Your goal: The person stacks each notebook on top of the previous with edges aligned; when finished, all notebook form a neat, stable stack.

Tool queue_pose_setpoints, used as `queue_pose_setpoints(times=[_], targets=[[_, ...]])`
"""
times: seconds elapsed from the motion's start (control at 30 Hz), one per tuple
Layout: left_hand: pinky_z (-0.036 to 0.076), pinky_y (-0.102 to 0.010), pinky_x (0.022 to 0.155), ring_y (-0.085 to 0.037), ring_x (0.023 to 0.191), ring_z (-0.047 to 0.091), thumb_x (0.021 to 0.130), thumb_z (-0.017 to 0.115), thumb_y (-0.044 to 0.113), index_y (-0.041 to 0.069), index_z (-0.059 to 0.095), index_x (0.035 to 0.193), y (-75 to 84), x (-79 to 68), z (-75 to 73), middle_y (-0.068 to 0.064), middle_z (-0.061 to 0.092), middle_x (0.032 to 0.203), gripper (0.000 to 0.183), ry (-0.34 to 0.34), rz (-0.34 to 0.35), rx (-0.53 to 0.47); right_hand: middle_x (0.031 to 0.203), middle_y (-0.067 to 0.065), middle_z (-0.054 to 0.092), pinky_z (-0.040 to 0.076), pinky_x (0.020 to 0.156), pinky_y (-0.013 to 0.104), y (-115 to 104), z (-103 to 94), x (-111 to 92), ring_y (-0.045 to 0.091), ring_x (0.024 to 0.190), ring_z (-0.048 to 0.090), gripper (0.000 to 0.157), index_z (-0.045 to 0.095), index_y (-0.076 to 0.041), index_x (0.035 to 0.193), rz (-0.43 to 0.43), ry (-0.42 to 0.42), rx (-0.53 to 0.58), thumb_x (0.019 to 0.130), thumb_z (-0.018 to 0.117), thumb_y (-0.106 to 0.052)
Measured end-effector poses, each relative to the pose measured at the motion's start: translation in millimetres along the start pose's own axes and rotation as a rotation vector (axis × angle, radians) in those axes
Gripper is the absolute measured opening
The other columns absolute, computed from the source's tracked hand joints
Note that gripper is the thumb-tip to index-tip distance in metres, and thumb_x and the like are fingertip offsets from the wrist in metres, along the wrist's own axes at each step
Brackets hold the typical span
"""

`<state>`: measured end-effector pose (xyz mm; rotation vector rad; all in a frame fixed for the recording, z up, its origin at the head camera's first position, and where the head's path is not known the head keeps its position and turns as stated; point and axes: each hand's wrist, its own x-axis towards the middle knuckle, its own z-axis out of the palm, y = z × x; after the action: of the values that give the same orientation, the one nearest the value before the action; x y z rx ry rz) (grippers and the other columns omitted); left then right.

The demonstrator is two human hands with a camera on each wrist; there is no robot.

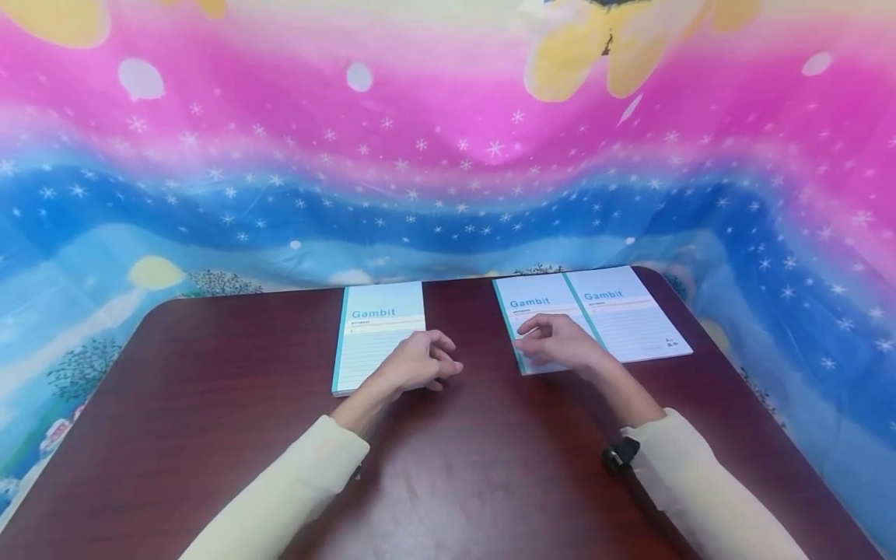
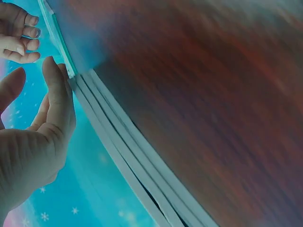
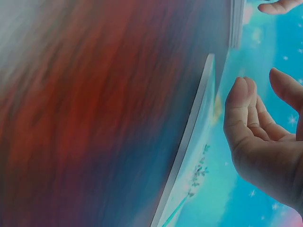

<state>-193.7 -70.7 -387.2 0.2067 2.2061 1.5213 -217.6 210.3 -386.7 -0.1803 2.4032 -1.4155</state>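
While the left hand (image 1: 423,362) covers the lower right part of the left notebook stack (image 1: 374,350) in the head view, the right hand (image 1: 556,340) and its forearm block much of the lower half of the middle notebook (image 1: 542,294). Small print on all covers too blurred to read; only "Gambit" is clear. Stack shows several page edges in the left wrist view, run off the bottom of that frame, exact count unsure. Right wrist view catches a notebook almost edge-on, cover barely readable, and the other hand clipped at the top corner. Sleeves (image 1: 294,482) cut off at the bottom of the head view; black strap (image 1: 619,455) at the right cuff, partly tucked under it. Positions: left stack sits under and to the left of the left hand; middle notebook is under the right hand, with the right notebook (image 1: 626,319) just beside it to the right, can't tell if the two overlap. All lie flat at the far side of the worktop (image 1: 455,467). Both hands empty, fingers loosely bent, thumbs apart from fingers. Can't tell if any fingertip touches a cover. Patterned cloth (image 1: 448,155) behind.
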Motion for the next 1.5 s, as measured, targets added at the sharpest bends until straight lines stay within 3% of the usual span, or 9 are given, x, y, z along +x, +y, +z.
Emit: queue_pose_setpoints(times=[0.2,0.73,0.93,1.2,1.5], targets=[[0.062,-0.041,0.077,-0.033,0.091,0.071,0.092,0.075,0.010,-0.006,0.054,0.130,1.7,7.9,11.2,-0.015,0.067,0.105,0.046,-0.047,-0.008,-0.050,0.118,0.026,0.066,0.060,0.084,0.042,11.9,-15.5,-5.7,0.033,0.098,0.067,0.044,0.057,0.008,0.127,0.015,0.041,-0.008,0.095,0.071,-0.019],[0.061,-0.041,0.081,-0.033,0.097,0.069,0.089,0.078,0.010,-0.005,0.052,0.132,9.3,22.0,36.2,-0.014,0.066,0.106,0.052,-0.083,-0.037,-0.117,0.126,0.032,0.061,0.059,0.088,0.043,32.3,-60.6,-23.6,0.034,0.099,0.070,0.054,0.051,0.010,0.133,0.075,0.120,-0.062,0.097,0.070,-0.026],[0.061,-0.040,0.083,-0.033,0.104,0.068,0.090,0.077,0.012,-0.005,0.049,0.137,11.6,27.2,44.0,-0.014,0.067,0.110,0.057,-0.104,-0.053,-0.173,0.125,0.032,0.060,0.060,0.085,0.036,39.3,-75.8,-27.7,0.032,0.097,0.070,0.057,0.049,0.011,0.135,0.107,0.147,-0.050,0.099,0.068,-0.029],[0.059,-0.040,0.088,-0.034,0.113,0.065,0.093,0.075,0.013,-0.006,0.048,0.139,15.8,31.4,55.5,-0.015,0.066,0.115,0.057,-0.116,-0.078,-0.230,0.111,0.024,0.066,0.058,0.080,0.030,48.3,-82.0,-29.3,0.026,0.091,0.068,0.052,0.052,0.011,0.129,0.136,0.160,-0.074,0.099,0.068,-0.029],[0.055,-0.040,0.096,-0.031,0.119,0.062,0.093,0.073,0.013,-0.007,0.048,0.141,21.9,39.3,67.1,-0.015,0.061,0.125,0.057,-0.103,-0.069,-0.236,0.114,0.027,0.061,0.060,0.081,0.033,51.3,-83.1,-30.0,0.027,0.091,0.066,0.047,0.052,0.012,0.127,0.126,0.144,-0.071,0.099,0.067,-0.023]])
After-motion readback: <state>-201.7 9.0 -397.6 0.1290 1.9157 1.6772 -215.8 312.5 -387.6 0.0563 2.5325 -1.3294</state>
